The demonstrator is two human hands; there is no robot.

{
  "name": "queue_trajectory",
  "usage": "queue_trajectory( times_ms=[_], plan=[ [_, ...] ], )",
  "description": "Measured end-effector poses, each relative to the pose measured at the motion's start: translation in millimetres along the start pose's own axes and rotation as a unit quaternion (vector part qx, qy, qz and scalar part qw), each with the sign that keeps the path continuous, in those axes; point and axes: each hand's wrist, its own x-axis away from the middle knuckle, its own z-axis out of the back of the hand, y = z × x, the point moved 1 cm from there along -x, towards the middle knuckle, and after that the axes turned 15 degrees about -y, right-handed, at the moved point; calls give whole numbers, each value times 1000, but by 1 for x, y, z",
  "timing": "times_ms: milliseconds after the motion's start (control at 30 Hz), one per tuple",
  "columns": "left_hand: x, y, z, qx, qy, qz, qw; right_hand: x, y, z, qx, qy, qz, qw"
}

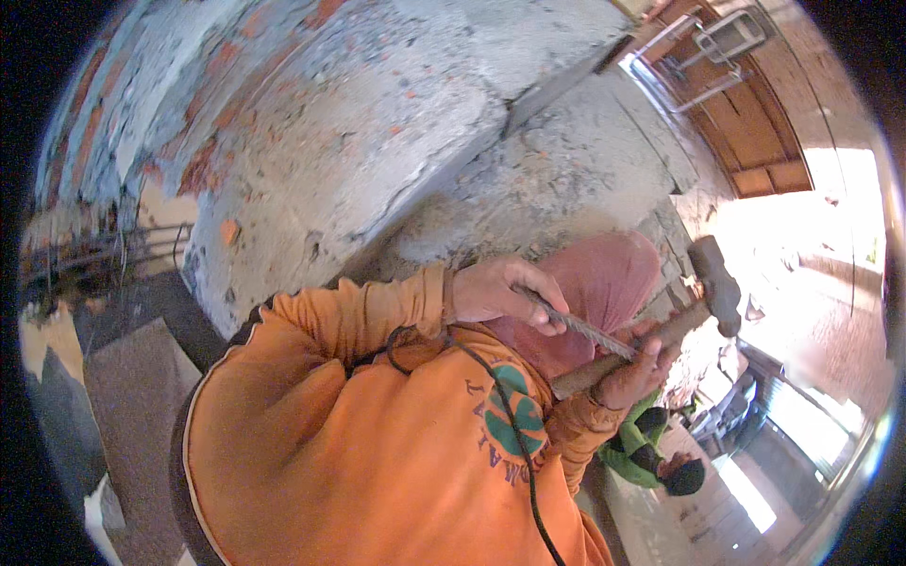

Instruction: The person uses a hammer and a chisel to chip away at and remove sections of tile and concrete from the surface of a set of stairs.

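Observation:
My left hand [505,294] is closed around one end of a ribbed steel rod [590,332], its thumb lying along the metal. The rod slants down to the right, and its far end meets the fingers of my right hand [630,379]. That same right hand grips a hammer [686,323] by its thick wooden handle. The hammer's heavy dark head points up to the right, beyond my knee. Both hands are in front of my orange top [377,434], close to my leg in reddish trousers [604,274].
A rough concrete slab [377,160] with crumbled edges and brick-red bits lies at the left. Thin bars [104,255] stick out at far left. Another person in green [642,453] is at lower right. A wooden panel [746,113] stands at upper right. A dark cord [514,415] crosses my top.

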Motion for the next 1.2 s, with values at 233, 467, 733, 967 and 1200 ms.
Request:
queue_trajectory(
  times_ms=[233,467,733,967,1200],
  plan=[
    [-9,23,-14,-216,-132,222,942,-6,-16,-13,121,-50,77,988],
    [3,57,-3,-285,61,20,956,-10,-7,-30,53,-15,116,992],
    [-9,161,102,-300,324,-214,871,2,-7,-6,124,-55,112,984],
    [-24,155,141,-374,379,-170,829,10,-27,-11,97,-82,123,984],
    [-34,122,39,-226,244,-120,935,18,-17,-23,90,-27,110,989]
  ],
)
